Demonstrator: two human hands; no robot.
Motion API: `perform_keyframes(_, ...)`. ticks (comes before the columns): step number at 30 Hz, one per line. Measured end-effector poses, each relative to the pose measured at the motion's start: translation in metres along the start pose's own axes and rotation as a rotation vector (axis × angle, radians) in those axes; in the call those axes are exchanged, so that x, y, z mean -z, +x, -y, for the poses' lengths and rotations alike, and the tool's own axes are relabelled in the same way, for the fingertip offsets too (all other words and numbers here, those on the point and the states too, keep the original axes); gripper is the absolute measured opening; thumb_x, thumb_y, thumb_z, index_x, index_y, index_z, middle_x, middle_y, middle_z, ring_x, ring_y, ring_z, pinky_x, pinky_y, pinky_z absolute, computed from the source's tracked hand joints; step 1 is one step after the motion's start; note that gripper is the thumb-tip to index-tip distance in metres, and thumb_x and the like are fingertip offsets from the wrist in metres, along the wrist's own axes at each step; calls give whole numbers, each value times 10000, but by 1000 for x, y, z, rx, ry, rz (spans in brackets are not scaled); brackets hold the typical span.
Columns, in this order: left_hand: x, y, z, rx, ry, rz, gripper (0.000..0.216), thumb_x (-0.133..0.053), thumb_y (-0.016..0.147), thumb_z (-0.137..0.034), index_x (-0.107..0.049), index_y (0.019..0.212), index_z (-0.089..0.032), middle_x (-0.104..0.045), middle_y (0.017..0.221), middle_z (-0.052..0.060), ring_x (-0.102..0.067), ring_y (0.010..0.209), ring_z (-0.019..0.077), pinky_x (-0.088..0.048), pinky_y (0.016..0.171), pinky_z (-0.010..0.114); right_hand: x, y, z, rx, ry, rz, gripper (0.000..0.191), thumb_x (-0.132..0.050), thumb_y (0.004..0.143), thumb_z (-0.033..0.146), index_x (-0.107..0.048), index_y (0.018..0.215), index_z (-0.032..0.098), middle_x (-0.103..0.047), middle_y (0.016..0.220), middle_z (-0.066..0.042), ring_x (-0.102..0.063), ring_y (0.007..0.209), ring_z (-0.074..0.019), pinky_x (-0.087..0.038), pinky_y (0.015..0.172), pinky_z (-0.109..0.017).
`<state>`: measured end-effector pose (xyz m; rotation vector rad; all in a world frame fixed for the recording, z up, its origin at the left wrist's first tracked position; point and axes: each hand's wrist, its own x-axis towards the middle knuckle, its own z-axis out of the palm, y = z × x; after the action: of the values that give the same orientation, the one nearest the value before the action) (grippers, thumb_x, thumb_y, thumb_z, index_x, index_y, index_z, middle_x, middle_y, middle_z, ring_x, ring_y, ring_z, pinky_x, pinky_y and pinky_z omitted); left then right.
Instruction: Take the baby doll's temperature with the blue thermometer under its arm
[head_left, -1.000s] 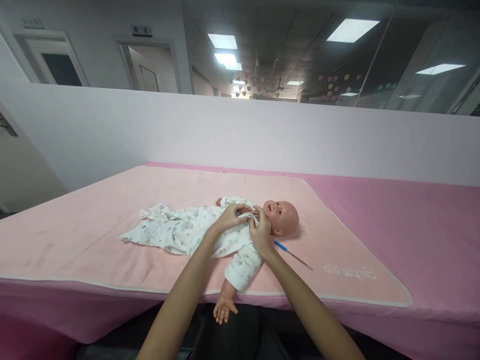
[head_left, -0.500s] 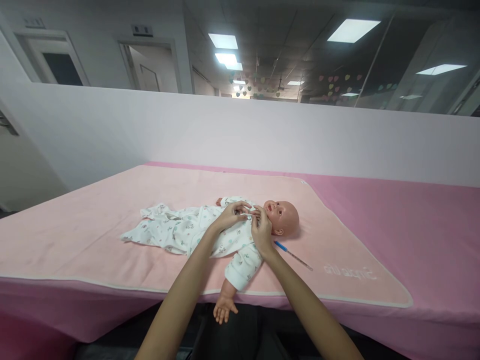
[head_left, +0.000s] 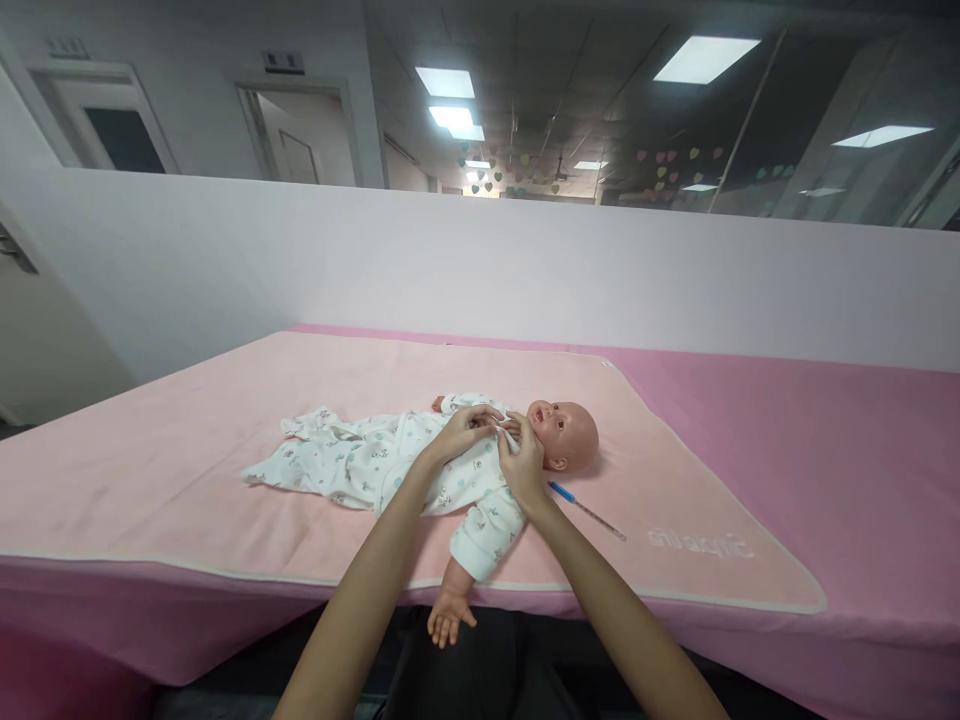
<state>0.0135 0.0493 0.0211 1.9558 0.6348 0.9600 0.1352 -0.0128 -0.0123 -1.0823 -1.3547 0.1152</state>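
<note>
A baby doll (head_left: 571, 437) lies on its back with its head to the right, dressed in a white printed baby outfit (head_left: 471, 478). At the neckline, my left hand (head_left: 466, 432) pinches the cloth from the left. My right hand (head_left: 523, 455) grips the same part of the outfit just below the doll's chin, fingertips close to those of my left. The fingers hide the exact bit of fabric between them. One doll arm reaches toward me, its hand (head_left: 450, 617) hanging over the table edge. A thermometer-like stick with a blue end (head_left: 562, 492) rests beside my right wrist.
A peach blanket (head_left: 172, 430) with a pale border lies over a pink cloth (head_left: 840, 470) on the table. Behind it stands a white half wall (head_left: 480, 265) with glass above. My dark-clothed lap is under the front edge.
My right hand's fingers have shifted slightly at the neckline, and the small round fastener seen between the hands is now covered. The doll and stick have stayed put.
</note>
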Motion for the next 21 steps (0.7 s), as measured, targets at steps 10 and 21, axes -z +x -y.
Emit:
perform_keyframes(10, -1, -1, -2, 0, 4, -37, 233, -541, 761, -267, -583, 958, -151, -631, 811, 45, -586, 796, 160, -450, 721, 277, 0, 0, 2, 58, -19, 28, 343, -449, 738, 121, -507, 1069, 187, -595, 943, -58, -568, 881, -173, -475, 809, -340)
perform_keyframes(21, -2, 1, 0, -2, 53, -63, 224, -556, 748, -313, -624, 874, -141, -639, 835, 58, -585, 770, 161, -456, 688, 267, 0, -2, 2, 69, -54, 22, 269, -448, 785, 145, -519, 1040, 186, -581, 967, -65, -545, 908, -173, -459, 827, -333)
